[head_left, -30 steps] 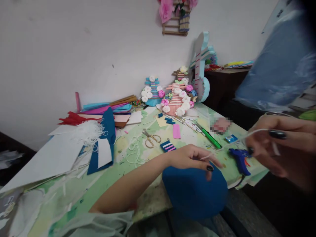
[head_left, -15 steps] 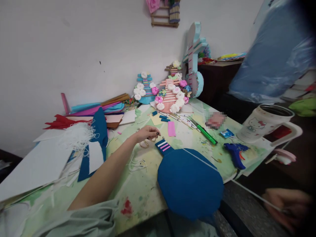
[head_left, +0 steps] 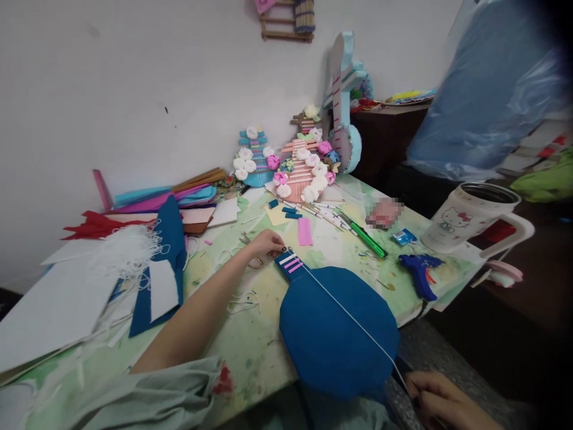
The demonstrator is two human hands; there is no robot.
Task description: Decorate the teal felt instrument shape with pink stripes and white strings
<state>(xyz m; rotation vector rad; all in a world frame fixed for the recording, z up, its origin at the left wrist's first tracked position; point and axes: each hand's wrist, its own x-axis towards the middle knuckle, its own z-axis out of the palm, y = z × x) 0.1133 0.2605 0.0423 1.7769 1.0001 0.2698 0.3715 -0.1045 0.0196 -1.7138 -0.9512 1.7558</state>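
A blue lute-shaped craft piece (head_left: 335,334) lies partly over the table's front edge, its short neck striped white and pink. A thin white string (head_left: 344,307) runs taut across it from the neck's tip to the lower right. At the neck end, my left hand (head_left: 267,243) is closed in a pinch on the string. Past the front edge, my right hand (head_left: 441,397) is closed on the string's other end, its fingers partly in shadow. Scissors (head_left: 255,261) lie just under my left hand, partly hidden by it. A loose coil of white string (head_left: 244,303) rests left of the craft piece.
A blue glue gun (head_left: 419,275), a green utility knife (head_left: 367,240) and a white mug (head_left: 470,218) stand or lie to the right. Tangled white string (head_left: 134,242) and cardboard sheets (head_left: 58,304) cover the left. Flower-trimmed lute models (head_left: 301,173) stand at the back.
My right hand has moved left and down, nearer the craft piece. The string now lies straight along the piece from neck to lower edge. The view has shifted slightly.
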